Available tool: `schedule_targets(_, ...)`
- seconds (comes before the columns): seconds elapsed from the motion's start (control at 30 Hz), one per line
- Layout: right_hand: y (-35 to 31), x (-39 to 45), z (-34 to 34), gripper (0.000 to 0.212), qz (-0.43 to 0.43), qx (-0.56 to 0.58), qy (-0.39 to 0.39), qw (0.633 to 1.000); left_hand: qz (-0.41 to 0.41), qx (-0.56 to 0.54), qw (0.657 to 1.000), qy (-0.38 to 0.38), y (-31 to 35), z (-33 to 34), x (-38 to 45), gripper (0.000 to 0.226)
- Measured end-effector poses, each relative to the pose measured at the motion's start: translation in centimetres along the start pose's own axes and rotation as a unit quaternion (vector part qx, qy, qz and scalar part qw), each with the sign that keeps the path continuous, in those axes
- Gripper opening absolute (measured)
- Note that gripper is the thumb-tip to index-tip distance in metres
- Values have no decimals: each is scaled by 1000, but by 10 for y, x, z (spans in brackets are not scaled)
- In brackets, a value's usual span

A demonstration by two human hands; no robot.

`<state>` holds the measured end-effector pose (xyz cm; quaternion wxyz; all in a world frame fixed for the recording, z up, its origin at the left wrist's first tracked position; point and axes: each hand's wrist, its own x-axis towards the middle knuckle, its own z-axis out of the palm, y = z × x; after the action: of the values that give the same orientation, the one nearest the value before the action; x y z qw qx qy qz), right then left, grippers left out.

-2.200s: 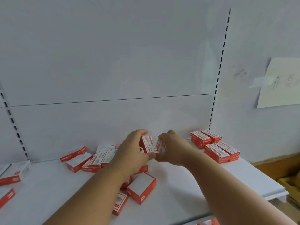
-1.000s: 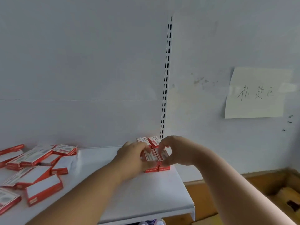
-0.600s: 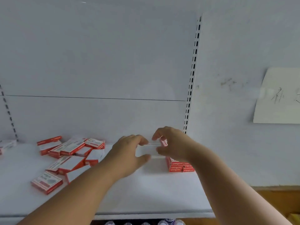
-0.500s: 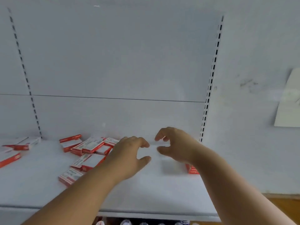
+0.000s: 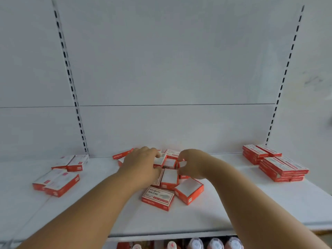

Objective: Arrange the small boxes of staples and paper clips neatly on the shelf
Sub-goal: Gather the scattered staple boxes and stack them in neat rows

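Head view: my left hand (image 5: 142, 163) reaches into the loose heap of small red-and-white cardboard boxes (image 5: 169, 178) at the middle of the white metal shelf (image 5: 233, 209), its fingers curled around the end of 1 white-topped box (image 5: 160, 159) at the back of the heap. My right hand (image 5: 193, 164) sits just beside it on the heap's right edge, thumb and forefinger bent toward each other over a box; motion blur keeps me from telling whether they actually pinch it. Nearest me in the heap lies 1 flat box with printed red lettering on its top (image 5: 158, 198), and touching its right side is 1 blank white-faced box (image 5: 189, 190) turned at an angle.

At the far right of the shelf, against the back panel, stands the tidy stack of red boxes (image 5: 274, 163), squared up in 2 rows and several layers, well apart from the heap. To the left, near the slotted upright rail (image 5: 71, 87), lie 2 pairs of the same boxes: 1 pair at the back (image 5: 71, 162) and 1 pair nearer the front edge (image 5: 56, 182). Below the shelf's front lip, the tops of several bottles (image 5: 204, 244) show.
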<state>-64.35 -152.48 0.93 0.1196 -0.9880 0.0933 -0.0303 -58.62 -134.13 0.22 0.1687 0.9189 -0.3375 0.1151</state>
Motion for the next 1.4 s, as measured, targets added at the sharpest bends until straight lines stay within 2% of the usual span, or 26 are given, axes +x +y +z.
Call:
schedule_targets(0.1, 0, 2, 3, 44, 46, 38, 17, 998, 34, 14, 999, -21, 0, 7, 7, 43)
schedule_targets(0.2, 8, 0, 7, 45, 82, 72, 0, 994, 84, 19, 995, -49, 1, 15, 10, 49)
schedule_targets(0.27, 16, -3, 11, 44, 100, 93, 1, 991, 119, 11, 990, -79, -4, 22, 12, 61)
schedule_targets(0.4, 28, -4, 20, 23, 115, 103, 42, 987, 142, -12, 978, -150, -17, 30, 6, 92)
schedule_targets(0.57, 31, -3, 24, 37, 134, 195, 96, 967, 130, -34, 984, -113, -14, 31, 7, 83)
schedule_targets(0.67, 31, -1, 28, 27, 121, 300, 189, 927, 99, -134, 985, -44, -10, 31, 3, 74)
schedule_targets(0.7, 29, -1, 28, 23, 125, 374, 214, 893, 83, -188, 979, -4, -8, 30, 2, 68)
schedule_targets(0.73, 29, 0, 26, 18, 134, 475, 225, 840, 51, -254, 965, 36, -8, 29, 2, 59)
schedule_targets(0.77, 30, 0, 23, 12, 143, 593, 215, 763, -1, -334, 940, 65, -7, 27, 2, 50)
schedule_targets(0.8, 29, 0, 20, 6, 153, 711, 177, 663, -65, -430, 897, 76, -7, 25, 3, 43)
schedule_targets(0.83, 28, -2, 15, 6, 162, 805, 126, 557, -127, -533, 834, 68, -7, 22, 5, 43)
schedule_targets(0.87, 28, -4, 11, 12, 166, 863, 77, 471, -169, -629, 756, 58, -8, 20, 6, 45)
schedule_targets(0.9, 28, -6, 7, 16, 164, 890, 38, 423, -190, -702, 685, 52, -11, 18, 8, 51)
schedule_targets(0.93, 29, -7, 5, 20, 156, 902, 13, 403, -193, -745, 637, 42, -16, 16, 8, 57)
schedule_targets(0.97, 28, -8, 4, 24, 143, 908, -6, 392, -186, -767, 613, 31, -20, 15, 8, 62)
schedule_targets(1.0, 27, -8, 3, 32, 132, 913, -21, 385, -175, -778, 603, 22, -24, 13, 8, 65)
schedule_targets(1.07, 26, -10, 1, 48, 106, 913, -49, 390, -161, -777, 608, 14, -27, 13, 8, 61)
schedule_targets(1.17, 23, -14, -2, 51, 37, 900, -80, 426, -156, -731, 664, 5, -19, 15, 8, 36)
schedule_targets(1.23, 19, -18, -1, 43, 10, 886, -92, 455, -156, -692, 705, 8, -15, 15, 6, 22)
schedule_targets(1.3, 18, -21, 0, 40, 5, 876, -104, 471, -161, -658, 735, 15, -13, 14, 4, 18)
schedule_targets(1.4, 20, -22, 2, 53, 23, 869, -120, 480, -162, -629, 760, 22, -14, 15, 4, 14)
